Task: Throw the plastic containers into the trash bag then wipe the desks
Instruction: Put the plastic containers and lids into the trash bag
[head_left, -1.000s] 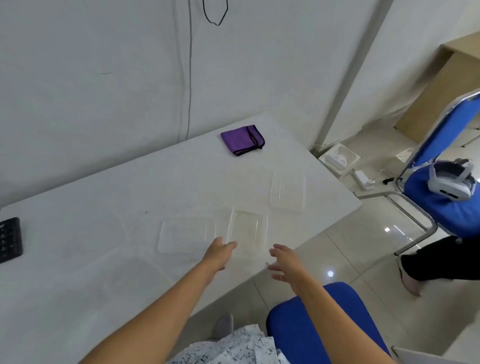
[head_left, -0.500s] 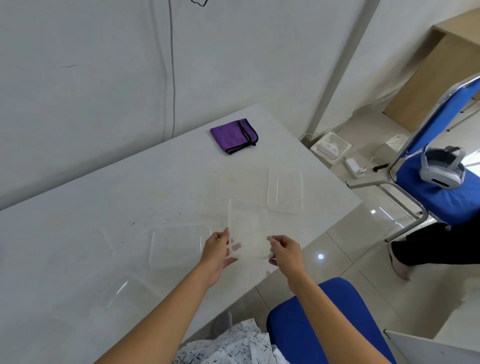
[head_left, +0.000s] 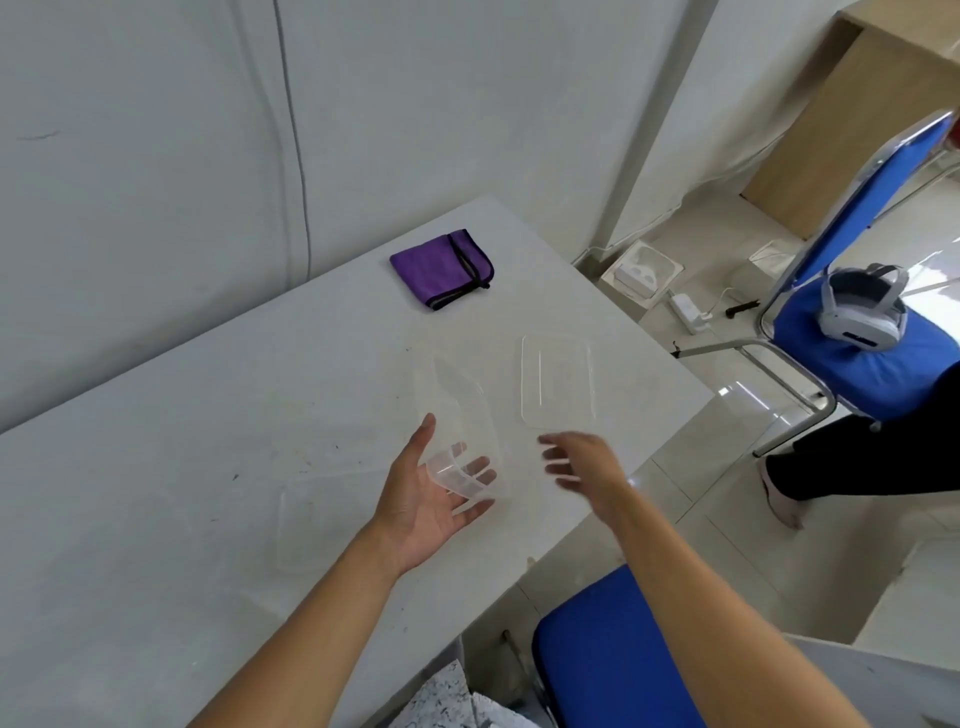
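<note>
A clear plastic container is tilted up above the white desk, its lower end lying on the straight fingers of my left hand, which is palm up with the thumb beside the container's wall. My right hand is blurred, fingers spread, just right of the container and touching nothing. A flat clear lid lies on the desk beyond my right hand. Another clear plastic piece lies flat to the left of my left wrist. A folded purple cloth sits near the desk's far edge. No trash bag is in view.
A blue chair seat stands right below the desk's near edge. A second blue chair at the right carries a white headset. A person's leg is beside it. A power strip lies on the floor.
Both hands lifted the clear container off the desk. My right hand has let go and moved right, while the container tipped up onto my left hand's fingers.
</note>
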